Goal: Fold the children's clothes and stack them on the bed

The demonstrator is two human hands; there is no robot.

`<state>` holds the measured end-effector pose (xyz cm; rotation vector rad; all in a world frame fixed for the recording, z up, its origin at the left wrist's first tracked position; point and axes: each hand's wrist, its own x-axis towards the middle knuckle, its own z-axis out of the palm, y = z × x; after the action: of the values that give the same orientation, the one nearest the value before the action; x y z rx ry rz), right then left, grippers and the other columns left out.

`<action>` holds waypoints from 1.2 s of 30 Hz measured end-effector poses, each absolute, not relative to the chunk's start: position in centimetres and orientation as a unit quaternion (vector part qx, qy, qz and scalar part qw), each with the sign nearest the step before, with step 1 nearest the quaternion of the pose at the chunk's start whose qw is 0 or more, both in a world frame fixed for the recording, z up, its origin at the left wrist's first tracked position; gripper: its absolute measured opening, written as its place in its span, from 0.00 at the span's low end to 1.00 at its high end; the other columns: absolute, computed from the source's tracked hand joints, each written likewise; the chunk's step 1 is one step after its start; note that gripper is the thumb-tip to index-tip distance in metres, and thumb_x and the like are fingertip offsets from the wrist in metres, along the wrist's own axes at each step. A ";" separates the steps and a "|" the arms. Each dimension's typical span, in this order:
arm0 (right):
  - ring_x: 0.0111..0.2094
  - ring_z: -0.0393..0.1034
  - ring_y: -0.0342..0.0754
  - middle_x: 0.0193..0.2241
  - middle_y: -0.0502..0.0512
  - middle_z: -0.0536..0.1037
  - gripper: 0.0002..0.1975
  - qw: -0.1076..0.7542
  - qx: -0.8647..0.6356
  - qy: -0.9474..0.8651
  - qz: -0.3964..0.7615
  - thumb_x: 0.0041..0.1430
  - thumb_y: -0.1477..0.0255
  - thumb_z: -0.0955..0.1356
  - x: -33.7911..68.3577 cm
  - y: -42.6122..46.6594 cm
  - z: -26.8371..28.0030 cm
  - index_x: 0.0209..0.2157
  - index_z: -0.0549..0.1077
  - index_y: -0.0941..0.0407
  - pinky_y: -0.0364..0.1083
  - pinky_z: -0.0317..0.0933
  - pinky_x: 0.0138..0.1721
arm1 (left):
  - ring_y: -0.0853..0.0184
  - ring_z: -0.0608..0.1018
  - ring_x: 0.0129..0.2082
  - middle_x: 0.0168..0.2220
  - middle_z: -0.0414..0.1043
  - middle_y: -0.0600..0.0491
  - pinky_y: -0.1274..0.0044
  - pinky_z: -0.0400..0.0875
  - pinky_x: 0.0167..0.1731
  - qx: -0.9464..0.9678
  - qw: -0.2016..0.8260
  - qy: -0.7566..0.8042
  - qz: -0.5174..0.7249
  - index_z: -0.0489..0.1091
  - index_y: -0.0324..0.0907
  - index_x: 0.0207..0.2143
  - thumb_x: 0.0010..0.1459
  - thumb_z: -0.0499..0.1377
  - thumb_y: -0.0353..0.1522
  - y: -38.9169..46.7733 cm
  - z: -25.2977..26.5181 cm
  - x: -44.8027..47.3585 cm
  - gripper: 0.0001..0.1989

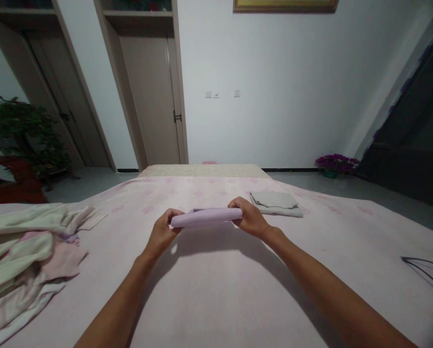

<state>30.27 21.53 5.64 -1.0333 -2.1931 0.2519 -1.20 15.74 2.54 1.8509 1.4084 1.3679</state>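
A folded lilac cloth (206, 217) is held level above the bed-like surface, its long folded edge facing me. My left hand (165, 227) grips its left end, the fingers partly hidden under and behind it. At the right end, my right hand (248, 217) is closed on the same cloth, thumb side toward the top. Just beyond my right hand lies a folded grey cloth (276, 200), flat on the pink-patterned sheet (209, 290). Shadows of both arms fall on the sheet below the lilac cloth.
To the left, a loose heap of clothes (28, 261) in cream, pink and white spreads over the sheet. A black wire-like object (415, 263) lies at the right edge. Beyond are a beige padded end (202, 170), a closed door (151, 96), purple flowers (338, 163) and a leafy plant (21, 130).
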 end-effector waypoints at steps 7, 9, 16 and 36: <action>0.39 0.69 0.48 0.41 0.57 0.77 0.14 0.239 -0.315 -0.918 -0.017 0.56 0.83 0.60 33.9 18.2 0.7 0.38 0.71 0.54 0.46 0.62 0.43 | 0.63 0.75 0.43 0.39 0.74 0.51 0.73 0.69 0.43 0.823 0.140 0.442 0.328 0.69 0.44 0.29 0.40 0.50 0.20 14.2 0.7 -1.0 0.16; 0.39 0.70 0.48 0.41 0.56 0.77 0.17 0.230 -0.322 -0.918 -0.016 0.53 0.84 0.60 34.7 17.8 0.2 0.39 0.73 0.54 0.46 0.61 0.44 | 0.63 0.75 0.41 0.37 0.75 0.52 0.73 0.69 0.43 0.825 0.146 0.447 0.314 0.68 0.44 0.25 0.39 0.48 0.20 14.1 1.0 -1.3 0.14; 0.46 0.70 0.51 0.42 0.56 0.77 0.23 0.355 -0.398 -0.845 0.046 0.45 0.85 0.60 33.0 19.1 2.5 0.41 0.73 0.54 0.50 0.62 0.51 | 0.61 0.75 0.44 0.40 0.76 0.51 0.69 0.68 0.49 0.821 0.062 0.451 0.345 0.73 0.45 0.36 0.50 0.52 0.23 13.8 3.0 0.5 0.14; 0.39 0.68 0.48 0.34 0.52 0.74 0.16 0.311 -0.422 -0.845 0.106 0.47 0.82 0.63 31.6 17.4 1.3 0.35 0.76 0.54 0.45 0.62 0.43 | 0.62 0.75 0.38 0.36 0.73 0.52 0.73 0.69 0.40 0.785 0.076 0.530 0.310 0.70 0.44 0.35 0.55 0.53 0.27 13.3 1.5 0.6 0.08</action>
<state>31.63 17.35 1.30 -1.1144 -2.2309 0.2796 0.58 13.35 1.55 2.3549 1.5906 0.9304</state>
